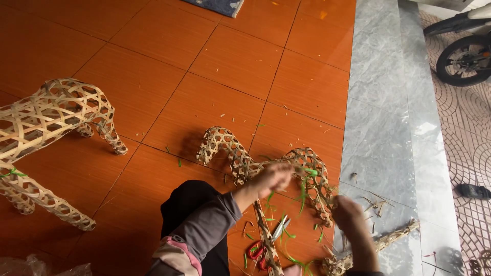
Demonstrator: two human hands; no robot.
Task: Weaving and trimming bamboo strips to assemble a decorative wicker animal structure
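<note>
A small woven bamboo lattice piece (240, 156), shaped like curved legs, lies on the orange tiled floor (204, 76) in front of me. My left hand (273, 176) grips its middle, blurred. My right hand (349, 212) holds the right end of the lattice near a woven leg. Thin green ties (305, 186) hang from the weave. Red-handled scissors (266, 243) lie on the floor below the hands, beside a long woven strip (266, 237).
A larger woven bamboo animal frame (48, 122) lies at the left. A grey stone step (381, 117) runs down the right side, with a motorbike wheel (464, 61) beyond it. A dark sandal (473, 191) lies on the patterned paving. Bamboo scraps litter the floor.
</note>
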